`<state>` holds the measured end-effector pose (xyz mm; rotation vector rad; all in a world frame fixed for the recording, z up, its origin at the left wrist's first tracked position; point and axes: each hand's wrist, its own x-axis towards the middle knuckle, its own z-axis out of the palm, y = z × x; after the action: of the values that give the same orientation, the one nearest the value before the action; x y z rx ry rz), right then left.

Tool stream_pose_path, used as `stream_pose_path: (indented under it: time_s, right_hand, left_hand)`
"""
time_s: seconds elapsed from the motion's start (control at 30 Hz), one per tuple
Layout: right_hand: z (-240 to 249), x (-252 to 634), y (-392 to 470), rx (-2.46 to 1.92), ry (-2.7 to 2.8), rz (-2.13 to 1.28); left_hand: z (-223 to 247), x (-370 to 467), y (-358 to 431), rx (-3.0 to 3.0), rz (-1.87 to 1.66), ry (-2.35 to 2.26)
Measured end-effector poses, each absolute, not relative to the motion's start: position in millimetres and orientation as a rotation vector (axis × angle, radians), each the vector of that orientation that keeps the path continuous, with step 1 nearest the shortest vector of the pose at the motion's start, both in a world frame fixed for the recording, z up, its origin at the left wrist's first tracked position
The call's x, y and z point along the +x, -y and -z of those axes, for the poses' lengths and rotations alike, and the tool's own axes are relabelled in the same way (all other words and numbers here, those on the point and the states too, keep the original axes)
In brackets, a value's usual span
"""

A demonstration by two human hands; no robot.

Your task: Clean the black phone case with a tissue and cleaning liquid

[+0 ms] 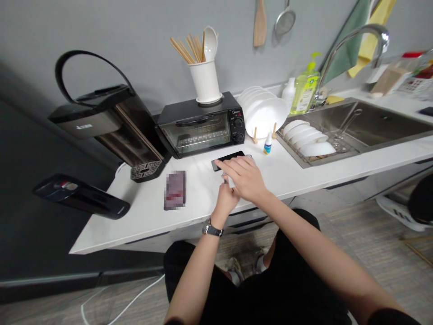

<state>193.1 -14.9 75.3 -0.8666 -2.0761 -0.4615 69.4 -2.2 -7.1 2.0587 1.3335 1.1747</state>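
My left hand, with a watch on its wrist, is closed near the counter's front edge, and what it grips is mostly hidden. Over it lies my right hand, its fingers stretched out to the left. Something small and whitish shows between the two hands, too covered to name. Just behind them a black phone-like slab rests on the white counter, partly covered by my right fingers. A small white and blue bottle stands upright to the right. To the left lies a blurred purple item.
A toaster oven bears a utensil holder. At the left are a black dispenser and a dark cylinder. White plates, a green soap bottle and a sink holding bowls are at the right.
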Motion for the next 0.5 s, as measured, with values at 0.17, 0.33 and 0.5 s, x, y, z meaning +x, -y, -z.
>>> stream_pose_path:
  time_s: [0.17,0.33,0.5]
  right_hand:
    - [-84.9,205.3,-3.1,-1.0,2.03,0.379]
    - [-83.8,199.6,-9.0,-1.023,1.733,0.039]
    - [-72.9,200.6,-13.2,-1.031,1.366,-0.39]
  left_hand:
    - [1.1,67.1,-1.1,2.072,-1.028,-1.322]
    - [-2.2,68.7,1.8,2.069,-1.01,-1.326]
    - [-3.9,68.5,6.9,2.077,-1.04,-1.278]
